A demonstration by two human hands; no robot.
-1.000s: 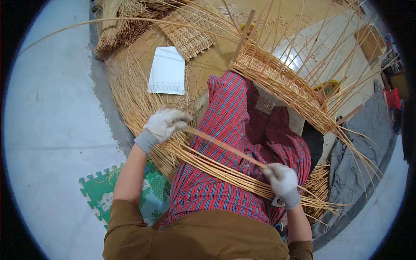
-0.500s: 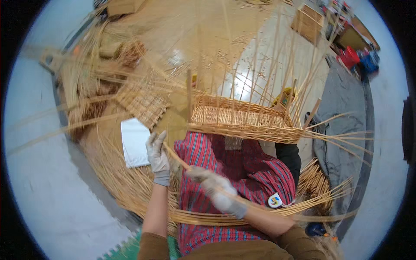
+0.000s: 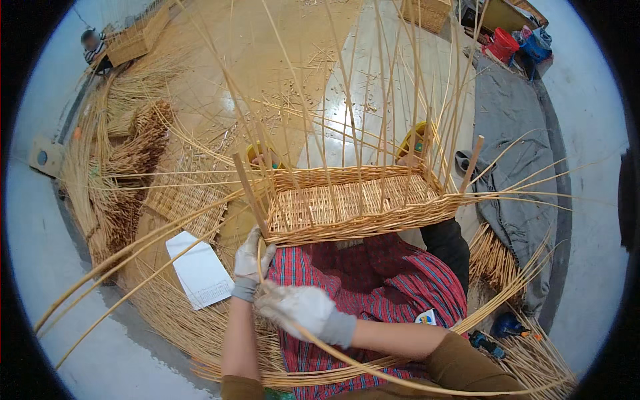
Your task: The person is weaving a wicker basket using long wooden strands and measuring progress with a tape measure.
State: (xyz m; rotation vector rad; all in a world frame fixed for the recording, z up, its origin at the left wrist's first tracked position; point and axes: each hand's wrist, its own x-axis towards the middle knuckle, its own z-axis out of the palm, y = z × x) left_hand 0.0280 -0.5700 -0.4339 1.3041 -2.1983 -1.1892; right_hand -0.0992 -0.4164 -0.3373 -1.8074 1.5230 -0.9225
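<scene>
A half-woven wicker basket (image 3: 363,227), oblong with low walls, rests on the striped red cloth (image 3: 373,280) over my lap. Tall upright rods rise from its sides, and thick wooden stakes (image 3: 248,193) stand at its corners. At the near left corner, my gloved left hand (image 3: 253,260) is closed on a long willow rod (image 3: 373,367), touching or nearly touching the basket. My gloved right hand (image 3: 303,312), slightly blurred, closes on the same rod a little lower. From there the rod curves away to the lower right. Its upper end is partly hidden by the left hand.
Bundles of rods (image 3: 133,180) and a flat woven panel (image 3: 190,200) lie at left, beside a white paper sheet (image 3: 200,270). More rods (image 3: 493,260) and a grey cloth (image 3: 513,133) are at right. A red bucket (image 3: 501,45) stands far right; a person (image 3: 93,48) is far left.
The view has shifted, and the basket appears lower and further left. My left hand has come to its near left corner with the rod. My right hand remains on the rod, closer to the left.
</scene>
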